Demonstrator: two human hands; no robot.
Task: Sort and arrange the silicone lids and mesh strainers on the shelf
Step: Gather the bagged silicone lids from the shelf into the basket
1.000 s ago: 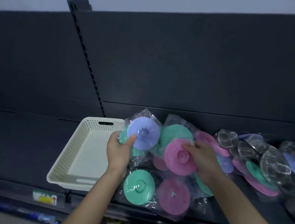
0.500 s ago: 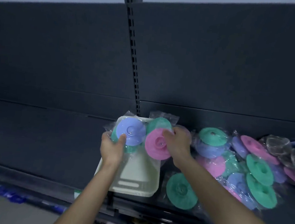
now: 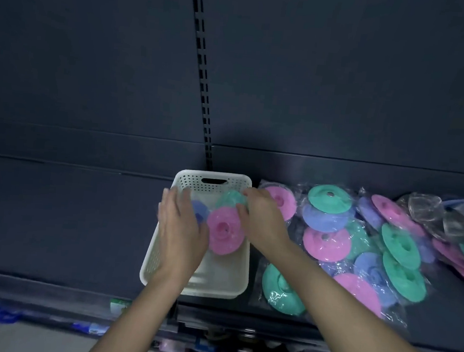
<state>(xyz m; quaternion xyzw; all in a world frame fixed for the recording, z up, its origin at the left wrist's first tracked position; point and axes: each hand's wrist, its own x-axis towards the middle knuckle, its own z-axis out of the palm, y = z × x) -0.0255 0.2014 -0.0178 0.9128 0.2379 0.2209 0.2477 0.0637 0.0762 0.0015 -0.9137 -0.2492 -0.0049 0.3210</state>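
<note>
A white perforated basket (image 3: 216,288) stands on the dark shelf. Inside it lie bagged silicone lids: a pink lid (image 3: 223,230), a teal lid (image 3: 230,199) behind it and a lavender lid (image 3: 201,212) half hidden by my left hand. My left hand (image 3: 181,227) hovers over the basket's left side with its fingers straight and spread, slightly blurred. My right hand (image 3: 263,223) reaches in from the right, its fingertips curled on the pink lid's right edge beside the teal one.
A loose pile of bagged pink, teal and lavender lids (image 3: 359,243) covers the shelf right of the basket, with one teal lid (image 3: 279,289) near the front edge. Clear-wrapped mesh strainers (image 3: 430,210) lie far right. A slotted upright (image 3: 202,89) rises behind the basket.
Both hands have come down with the lids into the basket. My left hand has let go of the lavender lid and spread its fingers. The view has shifted left.
</note>
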